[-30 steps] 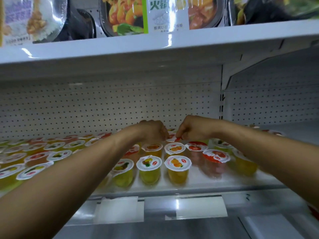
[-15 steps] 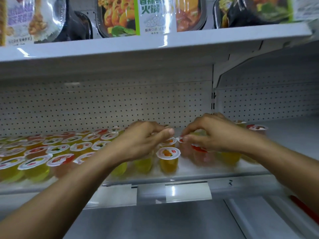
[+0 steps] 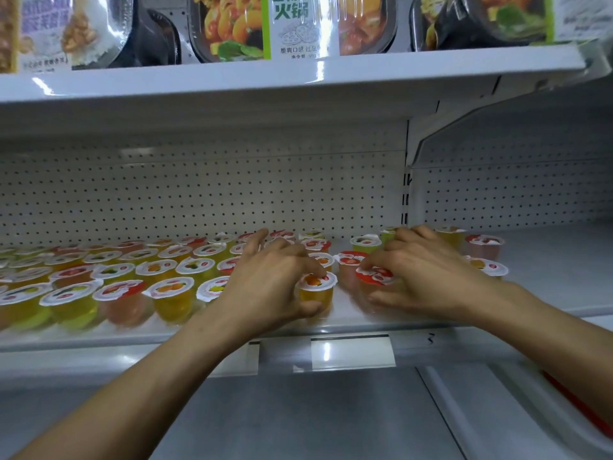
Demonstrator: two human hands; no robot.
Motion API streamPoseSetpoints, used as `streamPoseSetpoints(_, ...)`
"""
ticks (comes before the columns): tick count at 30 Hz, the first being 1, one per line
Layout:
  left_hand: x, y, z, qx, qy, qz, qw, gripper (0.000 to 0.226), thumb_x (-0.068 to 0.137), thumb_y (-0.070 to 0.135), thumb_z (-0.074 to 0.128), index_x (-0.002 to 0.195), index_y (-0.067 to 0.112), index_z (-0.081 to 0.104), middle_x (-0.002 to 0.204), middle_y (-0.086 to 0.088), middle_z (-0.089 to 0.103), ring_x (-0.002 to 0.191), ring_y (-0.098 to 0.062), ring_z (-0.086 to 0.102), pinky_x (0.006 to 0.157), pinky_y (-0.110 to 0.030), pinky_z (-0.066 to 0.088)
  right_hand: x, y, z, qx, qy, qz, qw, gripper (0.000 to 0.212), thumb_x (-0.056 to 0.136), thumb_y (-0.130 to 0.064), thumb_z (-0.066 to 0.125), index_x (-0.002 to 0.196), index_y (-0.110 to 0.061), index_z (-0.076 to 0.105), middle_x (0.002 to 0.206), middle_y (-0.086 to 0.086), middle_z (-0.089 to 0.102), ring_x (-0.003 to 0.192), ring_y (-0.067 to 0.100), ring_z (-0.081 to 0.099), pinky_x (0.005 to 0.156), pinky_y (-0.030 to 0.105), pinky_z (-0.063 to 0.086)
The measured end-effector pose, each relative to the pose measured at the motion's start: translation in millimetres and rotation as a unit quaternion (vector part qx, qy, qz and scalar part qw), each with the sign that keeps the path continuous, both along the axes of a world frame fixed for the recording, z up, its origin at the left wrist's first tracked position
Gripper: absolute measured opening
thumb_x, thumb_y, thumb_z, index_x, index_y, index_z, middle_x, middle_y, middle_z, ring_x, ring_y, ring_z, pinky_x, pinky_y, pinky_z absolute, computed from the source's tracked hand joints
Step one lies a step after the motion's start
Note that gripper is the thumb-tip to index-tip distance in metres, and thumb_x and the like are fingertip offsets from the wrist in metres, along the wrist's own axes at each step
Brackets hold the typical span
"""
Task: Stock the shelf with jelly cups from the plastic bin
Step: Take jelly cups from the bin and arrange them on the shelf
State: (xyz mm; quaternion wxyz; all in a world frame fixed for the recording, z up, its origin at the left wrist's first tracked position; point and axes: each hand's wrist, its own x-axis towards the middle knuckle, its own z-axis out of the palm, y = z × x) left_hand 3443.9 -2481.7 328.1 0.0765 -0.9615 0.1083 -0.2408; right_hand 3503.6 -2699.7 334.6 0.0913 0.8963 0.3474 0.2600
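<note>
Several jelly cups (image 3: 172, 293) with white fruit-print lids stand in rows on the white shelf (image 3: 547, 287), filling its left and middle. My left hand (image 3: 265, 280) grips an orange jelly cup (image 3: 316, 288) at the shelf's front edge, thumb below and fingers on its lid. My right hand (image 3: 421, 273) holds a red-lidded jelly cup (image 3: 374, 280) just to the right, fingertips on the lid and thumb at its base. The plastic bin is out of view.
A few more cups (image 3: 484, 247) stand behind and right of my right hand. The upper shelf (image 3: 298, 81) overhead carries packaged meals (image 3: 292, 24). A perforated back panel (image 3: 199, 194) closes the rear. Blank price-tag holders (image 3: 351, 353) line the front rail.
Both hands have drawn back from the middle rows to the shelf's front edge and now each holds a cup there. The camera view has shifted left and closer.
</note>
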Motion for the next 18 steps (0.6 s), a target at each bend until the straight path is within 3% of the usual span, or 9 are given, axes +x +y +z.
streamPoseSetpoints(4, 0.1, -0.4, -1.0, 0.001, -0.003, -0.006, 1.000, 0.050, 0.079, 0.063, 0.057, 0.125, 0.043, 0.057, 0.129, 0.019, 0.054, 0.128, -0.008, 0.041, 0.119, -0.042, 0.009, -2.5, 5.9, -5.1, 0.021, 0.016, 0.015, 1.000, 0.052, 0.083, -0.066, 0.046, 0.123, -0.035, 0.055, 0.119, -0.010, 0.061, 0.115, 0.014, 0.043, 0.094, 0.028, 0.022)
streamPoseSetpoints(8, -0.6, -0.8, 3.0, -0.046, 0.018, -0.025, 0.998, 0.059, 0.080, 0.072, 0.046, 0.129, 0.042, 0.054, 0.136, 0.017, 0.052, 0.131, -0.008, 0.040, 0.119, -0.040, 0.008, 0.1, 1.9, 0.7, 0.053, 0.041, 0.021, 0.998, 0.058, 0.081, -0.074, 0.035, 0.125, -0.039, 0.054, 0.123, -0.014, 0.059, 0.117, 0.010, 0.043, 0.099, 0.030, 0.024)
streamPoseSetpoints(11, 11.1, -1.6, 19.6, -0.104, 0.031, -0.047, 0.993, 0.041, 0.096, 0.050, 0.045, 0.135, 0.038, 0.052, 0.139, 0.015, 0.054, 0.132, -0.009, 0.042, 0.120, -0.040, 0.010, 9.2, -9.3, 9.6, 0.117, 0.083, 0.027, 0.989, 0.058, 0.085, -0.075, 0.025, 0.119, -0.040, 0.056, 0.118, -0.015, 0.062, 0.109, 0.007, 0.048, 0.099, 0.034, 0.029)
streamPoseSetpoints(14, 35.9, -1.6, 39.3, -0.149, 0.075, -0.071, 0.983, 0.030, 0.097, 0.034, 0.052, 0.125, 0.037, 0.063, 0.133, 0.014, 0.060, 0.124, -0.010, 0.052, 0.114, -0.040, 0.030, 11.8, -15.9, 10.9, 0.096, 0.109, 0.020, 0.989, 0.055, 0.084, -0.072, 0.035, 0.122, -0.039, 0.056, 0.112, -0.017, 0.061, 0.106, 0.006, 0.049, 0.102, 0.035, 0.027)
streamPoseSetpoints(18, 66.2, -10.3, 54.5, -0.200, 0.182, -0.084, 0.959, 0.026, 0.086, 0.031, 0.072, 0.112, 0.031, 0.072, 0.113, 0.016, 0.070, 0.101, -0.002, 0.063, 0.094, -0.024, 0.047, 20.2, -17.8, 21.0, 0.145, 0.115, 0.024, 0.982, 0.040, 0.093, -0.055, 0.034, 0.116, -0.035, 0.061, 0.110, -0.014, 0.066, 0.103, 0.008, 0.056, 0.101, 0.036, 0.032)
